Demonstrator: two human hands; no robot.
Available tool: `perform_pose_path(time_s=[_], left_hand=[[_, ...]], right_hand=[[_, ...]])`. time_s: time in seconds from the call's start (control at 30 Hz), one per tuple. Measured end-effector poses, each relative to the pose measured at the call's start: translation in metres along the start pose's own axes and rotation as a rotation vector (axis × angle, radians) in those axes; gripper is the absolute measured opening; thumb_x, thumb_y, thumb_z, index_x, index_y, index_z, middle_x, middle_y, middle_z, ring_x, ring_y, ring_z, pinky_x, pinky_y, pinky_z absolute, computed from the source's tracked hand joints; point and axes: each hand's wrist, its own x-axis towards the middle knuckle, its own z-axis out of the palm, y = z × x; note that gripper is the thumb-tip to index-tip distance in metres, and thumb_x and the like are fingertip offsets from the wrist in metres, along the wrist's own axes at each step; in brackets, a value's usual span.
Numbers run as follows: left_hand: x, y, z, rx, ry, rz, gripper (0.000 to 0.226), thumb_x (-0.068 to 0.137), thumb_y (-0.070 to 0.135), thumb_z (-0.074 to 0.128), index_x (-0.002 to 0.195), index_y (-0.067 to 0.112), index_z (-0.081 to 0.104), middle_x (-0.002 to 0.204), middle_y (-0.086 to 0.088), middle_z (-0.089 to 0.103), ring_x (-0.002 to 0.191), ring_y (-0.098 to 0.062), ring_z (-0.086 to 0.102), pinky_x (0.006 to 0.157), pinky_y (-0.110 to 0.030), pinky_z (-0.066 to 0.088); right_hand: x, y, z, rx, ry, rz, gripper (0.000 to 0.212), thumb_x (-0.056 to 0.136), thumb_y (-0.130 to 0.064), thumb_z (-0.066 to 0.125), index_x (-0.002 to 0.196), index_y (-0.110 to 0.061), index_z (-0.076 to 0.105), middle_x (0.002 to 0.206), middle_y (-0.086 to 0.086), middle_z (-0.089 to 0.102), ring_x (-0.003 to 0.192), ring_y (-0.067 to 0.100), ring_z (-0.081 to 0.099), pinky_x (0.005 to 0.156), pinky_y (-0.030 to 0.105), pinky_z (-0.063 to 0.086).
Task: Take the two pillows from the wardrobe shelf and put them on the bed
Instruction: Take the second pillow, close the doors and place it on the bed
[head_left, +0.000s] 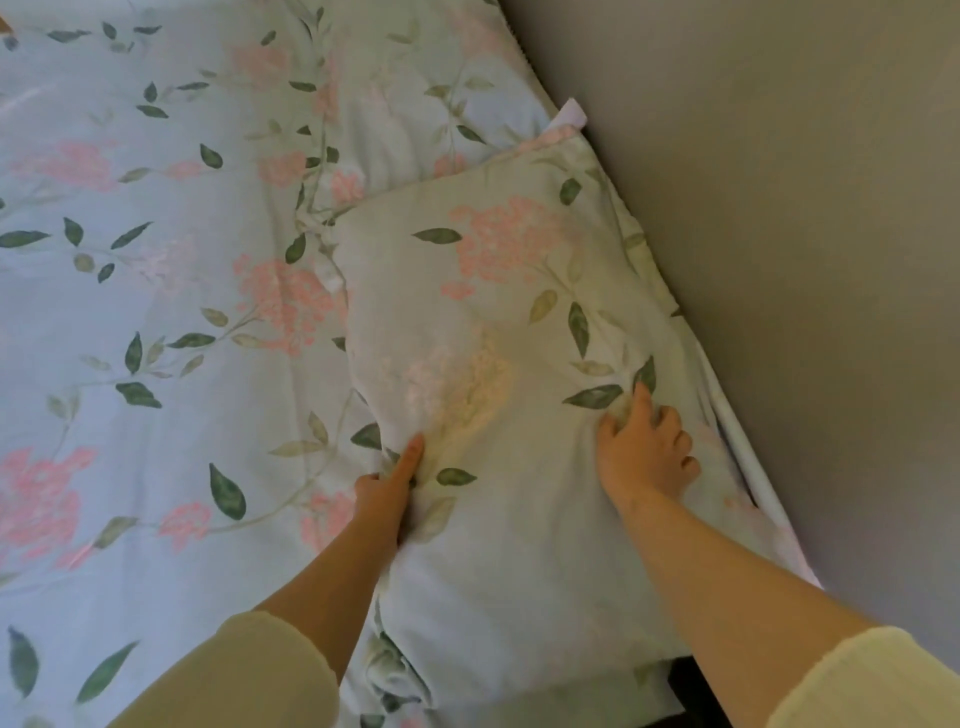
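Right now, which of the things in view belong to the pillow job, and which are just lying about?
Part of the job:
floral pillow
bed it lies on, in a matching floral sheet
left hand, gripping the pillow's left edge
right hand, fingers bunching its cover

Just there:
grey wall beside the bed
cream sleeves

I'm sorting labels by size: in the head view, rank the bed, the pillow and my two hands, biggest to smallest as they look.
1. bed
2. pillow
3. right hand and left hand: both partly buried in the pillow, they look alike, so unranked.
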Motion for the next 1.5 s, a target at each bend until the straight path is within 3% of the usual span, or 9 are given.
perform_pose_path(time_s=[0.3, 0.4, 0.53, 0.67, 0.87, 1.1, 1.23, 1.37, 1.5], left_hand=[[0.011, -0.034, -0.028, 0.250, 0.053, -0.024, 0.067, 0.089, 0.051, 0.046, 0.138, 0.007, 0.034, 0.130, -0.015, 0.050, 0.120, -0.035, 0.046, 0.101, -0.041, 0.038], [0.007, -0.047, -0.032, 0.397, -0.089, -0.030, 0.019, 0.095, 0.010, 0.040, 0.105, 0.002, 0.054, 0.088, -0.009, 0.052, 0.090, -0.025, 0.047, 0.082, -0.034, 0.036], [0.007, -0.056, -0.046, 0.522, -0.046, 0.107, 0.025, 0.092, 0.007, 0.043, 0.069, 0.013, 0.048, 0.075, -0.007, 0.049, 0.082, -0.024, 0.046, 0.076, -0.034, 0.039], [0.011, -0.071, -0.070, 0.452, 0.149, 0.181, 0.020, 0.095, 0.015, 0.039, 0.101, 0.001, 0.051, 0.097, -0.019, 0.053, 0.086, -0.028, 0.048, 0.081, -0.039, 0.045], [-0.001, -0.086, -0.067, 0.378, -0.239, 0.056, 0.066, 0.083, 0.037, 0.065, 0.133, 0.004, 0.037, 0.130, -0.013, 0.049, 0.118, -0.032, 0.048, 0.098, -0.040, 0.042], [-0.020, -0.113, -0.090, 0.394, 0.001, 0.255, 0.029, 0.087, 0.030, 0.060, 0.096, 0.002, 0.059, 0.079, -0.009, 0.057, 0.076, -0.026, 0.054, 0.070, -0.033, 0.043], [-0.038, -0.130, -0.100, 0.234, -0.147, 0.079, 0.044, 0.083, 0.034, 0.066, 0.114, 0.005, 0.057, 0.108, -0.008, 0.059, 0.104, -0.031, 0.054, 0.091, -0.039, 0.045], [-0.055, -0.135, -0.101, 0.052, -0.297, 0.121, 0.039, 0.081, 0.017, 0.069, 0.115, 0.002, 0.058, 0.117, -0.017, 0.064, 0.106, -0.032, 0.060, 0.091, -0.039, 0.049], [-0.072, -0.150, -0.110, 0.214, -0.158, 0.209, 0.041, 0.080, 0.013, 0.069, 0.117, 0.006, 0.052, 0.104, -0.013, 0.060, 0.093, -0.030, 0.057, 0.079, -0.038, 0.048]], right_hand=[[-0.033, 0.007, 0.024, -0.004, 0.078, -0.029, 0.051, 0.097, -0.033, 0.034, 0.147, -0.024, 0.021, 0.154, 0.011, 0.022, 0.138, 0.032, 0.024, 0.109, 0.046, 0.022], [-0.044, 0.005, 0.028, 0.004, 0.103, -0.020, 0.049, 0.097, -0.030, 0.034, 0.145, -0.023, 0.025, 0.154, 0.010, 0.021, 0.139, 0.031, 0.023, 0.109, 0.045, 0.021], [-0.063, 0.003, 0.039, 0.035, 0.113, 0.003, 0.048, 0.097, -0.029, 0.034, 0.145, -0.022, 0.025, 0.155, 0.009, 0.021, 0.140, 0.030, 0.021, 0.110, 0.045, 0.020], [-0.088, 0.003, 0.049, 0.045, 0.101, 0.023, 0.049, 0.098, -0.029, 0.033, 0.145, -0.022, 0.024, 0.155, 0.009, 0.020, 0.140, 0.030, 0.020, 0.111, 0.045, 0.019], [-0.129, 0.006, 0.062, 0.104, 0.103, 0.018, 0.048, 0.098, -0.030, 0.034, 0.144, -0.023, 0.025, 0.155, 0.009, 0.020, 0.140, 0.030, 0.021, 0.111, 0.045, 0.019], [-0.172, 0.030, 0.076, 0.091, 0.048, 0.029, 0.052, 0.096, -0.028, 0.039, 0.145, -0.022, 0.021, 0.154, 0.009, 0.021, 0.137, 0.033, 0.026, 0.109, 0.046, 0.023], [-0.192, 0.040, 0.076, 0.116, -0.031, 0.033, 0.055, 0.094, -0.022, 0.042, 0.144, -0.022, 0.021, 0.154, 0.009, 0.021, 0.136, 0.033, 0.027, 0.109, 0.046, 0.025], [-0.210, 0.058, 0.070, 0.130, -0.077, 0.018, 0.056, 0.094, -0.023, 0.042, 0.146, -0.023, 0.019, 0.154, 0.008, 0.021, 0.136, 0.031, 0.029, 0.108, 0.045, 0.026], [-0.228, 0.080, 0.062, 0.139, -0.117, -0.005, 0.054, 0.096, -0.025, 0.041, 0.145, -0.024, 0.019, 0.153, 0.007, 0.024, 0.135, 0.030, 0.031, 0.107, 0.045, 0.027]])
